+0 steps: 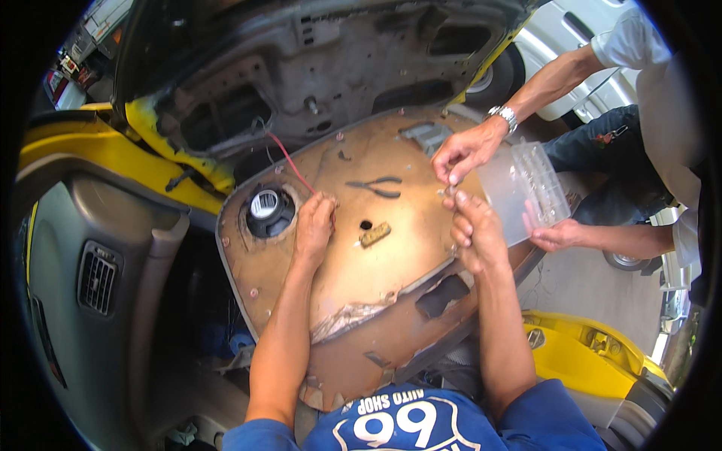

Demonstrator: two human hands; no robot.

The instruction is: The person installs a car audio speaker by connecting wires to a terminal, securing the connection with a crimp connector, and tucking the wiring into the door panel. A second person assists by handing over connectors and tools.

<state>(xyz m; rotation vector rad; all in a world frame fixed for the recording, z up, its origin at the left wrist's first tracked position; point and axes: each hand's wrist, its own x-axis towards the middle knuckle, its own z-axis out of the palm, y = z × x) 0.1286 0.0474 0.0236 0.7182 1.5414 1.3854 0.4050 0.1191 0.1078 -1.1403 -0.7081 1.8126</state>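
My left hand (316, 229) is closed on the end of a red wire (287, 159), just right of a round black speaker (271, 214) set in a brown door panel (338, 270). The wire runs up to the raised yellow car door (226, 90) behind. My right hand (479, 233) is closed in a pinch over the panel's right side, its fingertips meeting those of a co-worker's hand (470, 154). Whatever lies between these fingertips is too small to make out. The co-worker's other hand (556, 234) supports a clear plastic compartment case (511, 184).
Pliers (376, 186) with dark handles lie on the panel, above a worn yellowish block (375, 235) and a small hole. Torn covering (353, 316) curls along the panel's near edge. A dashboard with an air vent (98, 278) stands left; yellow bodywork (579, 353) is at lower right.
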